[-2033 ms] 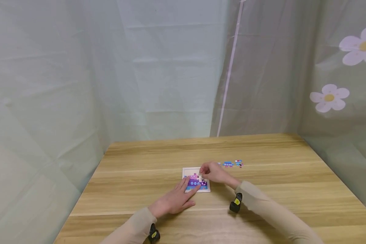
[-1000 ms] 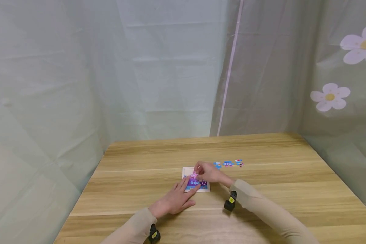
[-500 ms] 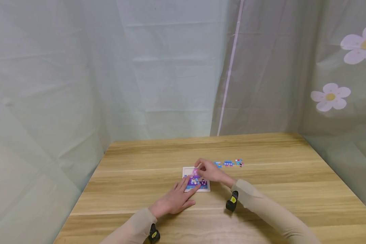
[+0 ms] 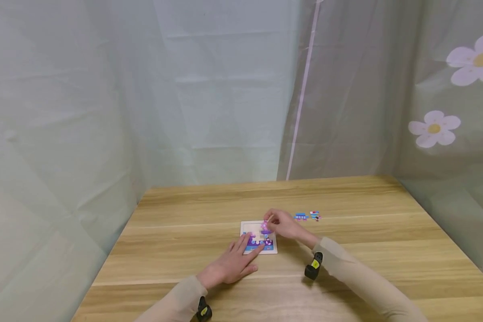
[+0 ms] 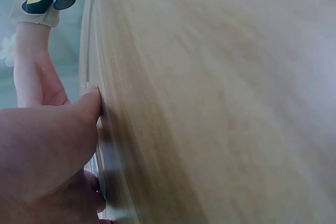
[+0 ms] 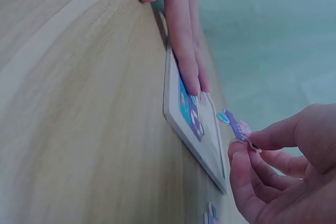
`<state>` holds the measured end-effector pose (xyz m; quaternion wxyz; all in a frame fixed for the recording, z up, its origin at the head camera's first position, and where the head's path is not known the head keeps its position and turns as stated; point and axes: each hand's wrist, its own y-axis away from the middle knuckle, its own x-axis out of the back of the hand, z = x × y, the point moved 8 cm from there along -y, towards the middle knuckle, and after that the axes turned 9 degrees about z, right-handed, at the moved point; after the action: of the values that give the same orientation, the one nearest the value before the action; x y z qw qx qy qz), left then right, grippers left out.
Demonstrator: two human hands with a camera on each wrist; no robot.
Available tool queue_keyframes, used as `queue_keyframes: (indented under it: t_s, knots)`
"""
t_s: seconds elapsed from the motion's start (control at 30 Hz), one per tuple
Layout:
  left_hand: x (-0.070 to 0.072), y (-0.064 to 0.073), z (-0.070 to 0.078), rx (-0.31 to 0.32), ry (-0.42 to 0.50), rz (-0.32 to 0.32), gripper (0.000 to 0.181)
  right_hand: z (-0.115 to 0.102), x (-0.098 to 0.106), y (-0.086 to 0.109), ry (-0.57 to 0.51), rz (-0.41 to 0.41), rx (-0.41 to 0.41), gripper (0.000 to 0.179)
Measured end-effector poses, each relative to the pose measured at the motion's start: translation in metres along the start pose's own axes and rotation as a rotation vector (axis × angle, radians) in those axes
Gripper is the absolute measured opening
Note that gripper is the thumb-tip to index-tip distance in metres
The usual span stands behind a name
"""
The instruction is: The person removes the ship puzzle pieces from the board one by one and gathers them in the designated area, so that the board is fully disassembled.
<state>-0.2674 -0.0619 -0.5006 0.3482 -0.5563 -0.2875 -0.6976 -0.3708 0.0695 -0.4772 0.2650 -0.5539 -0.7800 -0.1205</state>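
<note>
In the head view, my left hand (image 4: 234, 263) lies with extended fingers across the lower left of a white-framed jigsaw puzzle (image 4: 269, 252). Pink and purple pieces and a blue bottom strip show in the frame, with a pale bare gap in the middle. My right hand (image 4: 283, 224) pinches a pink and purple puzzle piece (image 6: 237, 127) between thumb and fingertips. The right wrist view shows that piece held apart from the frame, by its far side. In the left wrist view, the left hand (image 5: 50, 156) hides most of the puzzle.
Two loose puzzle pieces, a blue-purple one (image 4: 301, 216) and a multicoloured one (image 4: 315, 215), lie on the wooden table (image 4: 346, 201) right of the right hand. Pale curtains (image 4: 225, 112) hang behind the table and along its sides.
My right hand reached into the puzzle, pinched the pink and purple piece and lifted it out to the right, leaving a gap. A blue loose piece is now hidden from view. My left hand stays put.
</note>
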Motion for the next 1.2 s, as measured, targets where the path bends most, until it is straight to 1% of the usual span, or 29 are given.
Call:
queue_keyframes:
  t_s: [0.27, 0.57, 0.77, 0.93, 1.2]
  knots:
    - [-0.002, -0.001, -0.001, -0.004, 0.001, 0.005, 0.058, 0.01, 0.009, 0.005, -0.003, 0.009, -0.031, 0.014]
    - [-0.003, 0.0, 0.0, -0.015, 0.002, 0.022, 0.058, 0.018, 0.019, 0.009, -0.021, 0.019, -0.033, 0.015]
    - [-0.003, 0.0, -0.001, 0.001, 0.01, 0.018, 0.058, 0.02, 0.025, 0.014, -0.008, 0.037, -0.043, 0.015]
    - [-0.002, 0.001, 0.0, -0.001, 0.02, 0.019, 0.058, 0.021, 0.031, 0.017, -0.019, 0.045, -0.048, 0.015]
    - [0.0, 0.001, 0.0, -0.014, 0.023, 0.03, 0.058, 0.031, 0.043, 0.022, 0.038, 0.092, -0.058, 0.014]
